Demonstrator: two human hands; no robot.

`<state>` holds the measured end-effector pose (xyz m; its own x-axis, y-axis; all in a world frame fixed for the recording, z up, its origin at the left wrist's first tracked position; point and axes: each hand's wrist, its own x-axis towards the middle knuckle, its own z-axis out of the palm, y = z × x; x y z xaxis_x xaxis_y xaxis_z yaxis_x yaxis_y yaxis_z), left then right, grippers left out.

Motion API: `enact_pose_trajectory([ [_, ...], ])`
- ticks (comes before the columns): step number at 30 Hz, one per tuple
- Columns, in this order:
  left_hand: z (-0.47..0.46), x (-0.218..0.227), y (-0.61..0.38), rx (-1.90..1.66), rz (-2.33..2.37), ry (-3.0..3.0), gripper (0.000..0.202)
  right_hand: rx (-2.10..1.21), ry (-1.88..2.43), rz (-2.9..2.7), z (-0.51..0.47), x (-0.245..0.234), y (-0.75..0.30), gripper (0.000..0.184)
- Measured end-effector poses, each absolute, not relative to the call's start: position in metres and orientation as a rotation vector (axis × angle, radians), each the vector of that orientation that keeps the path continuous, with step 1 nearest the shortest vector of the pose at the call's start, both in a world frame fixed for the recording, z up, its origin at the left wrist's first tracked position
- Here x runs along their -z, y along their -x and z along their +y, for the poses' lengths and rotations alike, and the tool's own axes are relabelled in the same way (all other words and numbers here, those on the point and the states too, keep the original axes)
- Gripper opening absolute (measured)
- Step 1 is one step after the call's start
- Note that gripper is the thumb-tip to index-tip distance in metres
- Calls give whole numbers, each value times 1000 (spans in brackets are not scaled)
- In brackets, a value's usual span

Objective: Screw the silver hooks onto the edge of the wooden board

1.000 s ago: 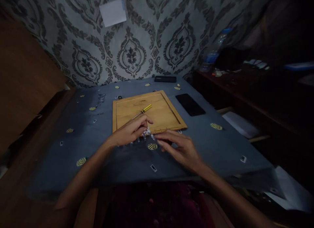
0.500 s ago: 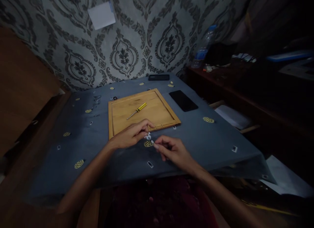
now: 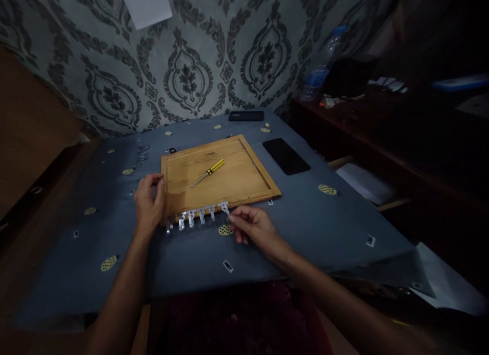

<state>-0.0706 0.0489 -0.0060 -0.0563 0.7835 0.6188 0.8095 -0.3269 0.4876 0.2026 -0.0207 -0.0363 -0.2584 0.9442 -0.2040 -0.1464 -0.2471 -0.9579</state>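
Observation:
A wooden tray lies on a blue-grey cloth, with a yellow-handled screwdriver inside it. Along the tray's near edge runs a row of several small metal brackets. My left hand is by the tray's left edge, fingers curled with thumb and fingertips pinched together; what they hold is too small to see. My right hand rests on the cloth just right of the bracket row, fingers curled beside the last bracket.
A black phone lies right of the tray and another dark device at the back. Small metal parts are scattered at the left rear. A dark side table with a water bottle stands to the right. Patterned wall behind.
My left hand has moved from the middle of the tray's near edge to its left side, uncovering the row of brackets. My right hand shifted slightly left.

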Motion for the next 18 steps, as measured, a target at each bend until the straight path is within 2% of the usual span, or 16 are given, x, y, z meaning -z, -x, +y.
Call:
enact_pose_trajectory([
  [10,56,18,102,1168,-1906,1868,23,-1726,1109,-1145,-20,44,-205,31],
  [18,58,22,107,1164,-2009,1834,21,-1790,1092,-1149,-18,44,-206,27],
])
